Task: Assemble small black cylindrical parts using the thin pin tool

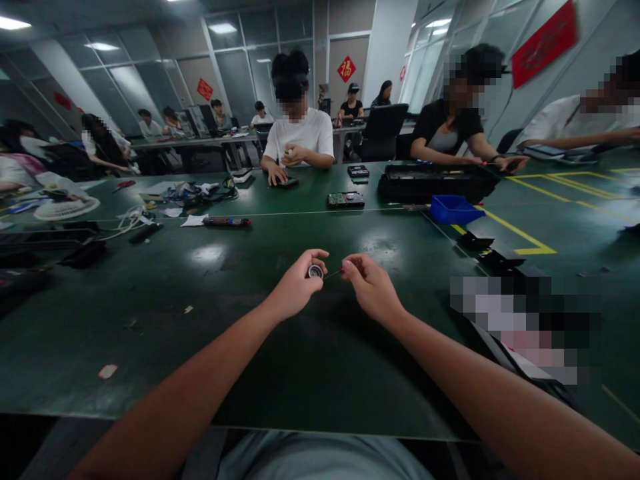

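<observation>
My left hand [296, 287] is closed round a small round silver part [315, 271], held just above the dark green table [200, 320]. My right hand [369, 285] is pinched on a thin tool with a reddish handle [336, 271], whose tip points at the round part. Both hands meet near the middle of the table, a little above its surface.
A blue bin [453, 209] and a long black case [435, 181] lie at the right. A circuit board [346, 199], a red-tipped tool [227, 221] and cables [195, 192] lie farther back. Several people sit across the table. Black parts [493, 252] lie near yellow floor-tape lines [520, 233].
</observation>
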`<state>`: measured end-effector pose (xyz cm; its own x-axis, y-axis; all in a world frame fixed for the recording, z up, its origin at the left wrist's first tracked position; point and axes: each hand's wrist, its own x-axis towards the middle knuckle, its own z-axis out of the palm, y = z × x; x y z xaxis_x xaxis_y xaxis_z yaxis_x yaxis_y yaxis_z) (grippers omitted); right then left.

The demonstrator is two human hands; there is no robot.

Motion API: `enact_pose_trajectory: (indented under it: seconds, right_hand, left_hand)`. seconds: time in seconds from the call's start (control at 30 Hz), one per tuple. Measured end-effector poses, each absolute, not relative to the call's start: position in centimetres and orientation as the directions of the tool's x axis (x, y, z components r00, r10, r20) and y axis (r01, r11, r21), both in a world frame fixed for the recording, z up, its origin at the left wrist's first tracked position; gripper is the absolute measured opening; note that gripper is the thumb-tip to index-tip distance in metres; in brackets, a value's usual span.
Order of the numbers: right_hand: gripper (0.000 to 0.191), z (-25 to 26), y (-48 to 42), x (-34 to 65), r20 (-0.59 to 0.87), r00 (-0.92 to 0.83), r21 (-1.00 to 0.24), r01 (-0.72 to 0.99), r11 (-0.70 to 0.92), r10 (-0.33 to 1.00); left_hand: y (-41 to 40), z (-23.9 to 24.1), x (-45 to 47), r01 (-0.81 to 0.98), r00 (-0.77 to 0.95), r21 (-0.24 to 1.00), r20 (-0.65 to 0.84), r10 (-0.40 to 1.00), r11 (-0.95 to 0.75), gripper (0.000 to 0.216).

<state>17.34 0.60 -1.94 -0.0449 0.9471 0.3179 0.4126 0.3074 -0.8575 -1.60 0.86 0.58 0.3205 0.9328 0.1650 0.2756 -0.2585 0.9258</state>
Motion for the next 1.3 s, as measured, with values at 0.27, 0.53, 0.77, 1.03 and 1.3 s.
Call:
enact_pose_trajectory:
  seconds: [0.27,0.53,0.77,1.03,1.3]
  right_hand:
    - [0.031,-1.4,0.3,17.2,0.274,-0.087,-0.827,0.488,0.281,0.958]
    - [0.028,-1.6,0.4,17.4,0.357,0.009,-0.874,0.357,0.33,0.934]
    - [0.025,-1.6,0.3,17.4,0.369,0.039,-0.898,0.274,0.345,0.929]
    - [0.024,-1.8,0.6,17.5,0.361,0.036,-0.877,0.353,0.326,0.932]
    - [0.028,-1.5,0.8,17.6,0.357,0.057,-0.845,0.446,0.296,0.932]
  left_hand:
    - [3.3,-3.7,-3.8,0.623,0.346,0.643,0.283,0.894,-0.445,0.044]
    - [4.1,-3.8,-4.5,0.695,0.322,0.558,0.322,0.89,-0.453,0.038]
    - [3.8,-3.8,-4.3,0.648,0.313,0.611,0.331,0.89,-0.455,0.033]
    - [3.6,-3.6,-4.1,0.602,0.312,0.652,0.34,0.887,-0.461,0.036]
    - [3.7,-3.7,-4.2,0.598,0.317,0.652,0.343,0.884,-0.467,0.037]
